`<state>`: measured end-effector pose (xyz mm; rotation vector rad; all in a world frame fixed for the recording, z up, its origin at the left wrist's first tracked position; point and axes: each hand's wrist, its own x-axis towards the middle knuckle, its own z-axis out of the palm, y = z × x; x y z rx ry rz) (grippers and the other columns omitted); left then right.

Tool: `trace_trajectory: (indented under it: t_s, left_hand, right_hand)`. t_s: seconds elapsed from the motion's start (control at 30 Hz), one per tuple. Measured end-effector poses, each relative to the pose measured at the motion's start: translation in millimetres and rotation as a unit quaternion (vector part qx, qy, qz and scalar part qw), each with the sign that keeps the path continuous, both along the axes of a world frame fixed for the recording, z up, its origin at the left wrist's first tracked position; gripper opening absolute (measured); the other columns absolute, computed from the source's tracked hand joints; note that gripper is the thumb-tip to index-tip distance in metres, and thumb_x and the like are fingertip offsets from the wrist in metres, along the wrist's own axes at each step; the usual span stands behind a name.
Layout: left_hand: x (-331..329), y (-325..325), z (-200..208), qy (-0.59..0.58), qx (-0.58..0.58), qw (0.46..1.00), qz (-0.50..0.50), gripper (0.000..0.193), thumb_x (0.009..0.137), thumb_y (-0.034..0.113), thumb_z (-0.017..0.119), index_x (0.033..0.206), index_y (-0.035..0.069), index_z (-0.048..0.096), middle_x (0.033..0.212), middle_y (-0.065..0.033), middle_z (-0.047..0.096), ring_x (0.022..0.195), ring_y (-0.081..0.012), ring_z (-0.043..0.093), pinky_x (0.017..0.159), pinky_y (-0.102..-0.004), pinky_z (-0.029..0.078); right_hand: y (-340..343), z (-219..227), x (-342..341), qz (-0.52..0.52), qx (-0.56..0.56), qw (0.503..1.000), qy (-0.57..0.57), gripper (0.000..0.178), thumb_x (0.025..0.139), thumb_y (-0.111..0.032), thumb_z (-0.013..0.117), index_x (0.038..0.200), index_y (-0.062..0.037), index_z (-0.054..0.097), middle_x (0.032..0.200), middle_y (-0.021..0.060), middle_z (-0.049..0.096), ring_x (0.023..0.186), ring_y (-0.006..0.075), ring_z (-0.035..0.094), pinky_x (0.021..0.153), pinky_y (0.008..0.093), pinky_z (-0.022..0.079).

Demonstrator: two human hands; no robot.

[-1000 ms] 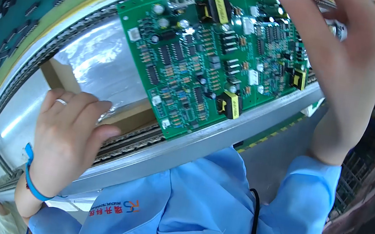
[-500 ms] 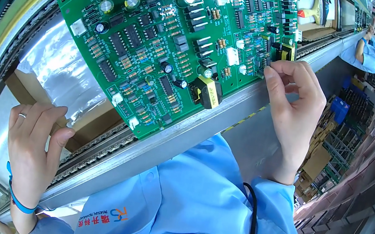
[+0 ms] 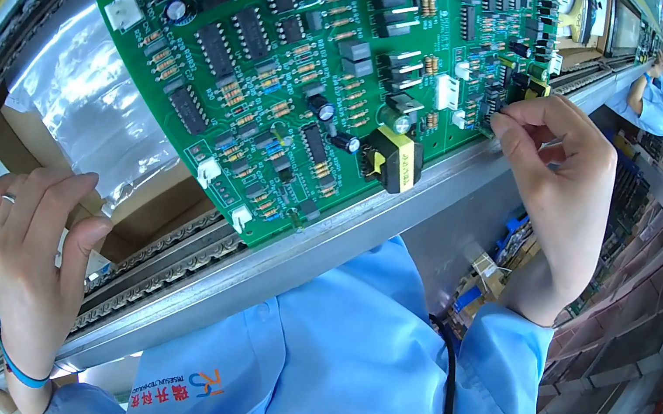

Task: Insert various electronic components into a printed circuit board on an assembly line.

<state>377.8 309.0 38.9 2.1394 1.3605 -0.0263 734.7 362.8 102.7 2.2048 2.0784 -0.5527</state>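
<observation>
A large green circuit board [image 3: 284,74] fills the upper middle, lying across the metal rails. It carries black chips, striped resistors, round capacitors, white connectors and a yellow-and-black transformer [image 3: 393,158] near its front edge. My right hand [image 3: 559,172] is at the board's right end, thumb and forefinger pinched together beside a black chip; whatever is between the fingertips is hidden. My left hand [image 3: 37,244] hovers left of the board's near corner, over the rail opening. Its fingers are curved, the thumb stands apart from them, and nothing shows in it.
A chain conveyor rail [image 3: 163,257] runs along the near side of the board. Beneath sits a cardboard box [image 3: 22,152] with clear plastic film [image 3: 93,99]. Farther along the line are a yellow-handled brush [image 3: 576,19] and another person in blue [image 3: 655,105].
The board appears larger and shifted within the picture as the view moves. My right hand stays pinched at the board's right end; my left hand appears farther left, its thumb and fingers apart.
</observation>
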Motion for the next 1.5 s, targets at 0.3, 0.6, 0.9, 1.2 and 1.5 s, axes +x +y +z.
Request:
trace_trajectory:
  t_s: [0.3,0.6,0.9,1.2,1.5]
  left_hand:
    - [-10,0,-5,0.017,0.001,1.0,-0.006,0.026,0.086,0.016,0.067,0.107,0.002,0.063,0.102,-0.0119,0.061,0.097,-0.0331,0.054,0.089,-0.044,0.042]
    - [-13,-2,-9,0.022,0.006,1.0,-0.018,0.029,0.087,0.021,0.067,0.107,0.001,0.063,0.102,-0.0116,0.06,0.095,-0.0324,0.053,0.088,-0.0432,0.041]
    - [-12,-3,-10,0.017,-0.008,1.0,-0.01,0.027,0.088,0.019,0.066,0.108,0.001,0.063,0.102,-0.0122,0.059,0.095,-0.0324,0.053,0.089,-0.0437,0.041]
    - [-12,-5,-12,0.012,-0.015,1.0,-0.003,0.027,0.088,0.02,0.066,0.107,0.0,0.063,0.102,-0.0126,0.059,0.096,-0.0318,0.054,0.089,-0.044,0.041]
    - [-12,-6,-12,0.023,-0.006,1.0,-0.006,0.027,0.087,0.018,0.067,0.107,0.001,0.064,0.103,-0.0114,0.06,0.098,-0.0316,0.053,0.088,-0.0427,0.042]
  right_hand:
    - [10,5,-7,0.017,-0.049,0.998,-0.029,0.008,0.077,-0.004,0.072,0.083,0.0016,0.069,0.071,0.0109,0.065,0.058,0.0167,0.061,0.057,0.0281,0.048]
    - [17,7,-10,0.058,-0.066,0.994,-0.057,0.009,0.077,-0.004,0.072,0.082,0.0021,0.068,0.07,0.0114,0.064,0.058,0.018,0.062,0.056,0.0284,0.048]
    - [10,4,-13,0.003,-0.06,0.998,-0.035,0.009,0.078,-0.003,0.073,0.081,0.0035,0.068,0.069,0.011,0.065,0.058,0.0149,0.063,0.056,0.0266,0.049]
    - [6,1,-14,-0.008,-0.033,0.999,-0.027,0.009,0.077,-0.002,0.074,0.08,0.0037,0.067,0.069,0.0104,0.065,0.057,0.0137,0.062,0.055,0.0257,0.048]
    - [11,4,-9,0.027,-0.058,0.998,-0.02,0.009,0.077,-0.001,0.073,0.082,0.004,0.068,0.071,0.0104,0.065,0.059,0.0141,0.063,0.057,0.0258,0.05]
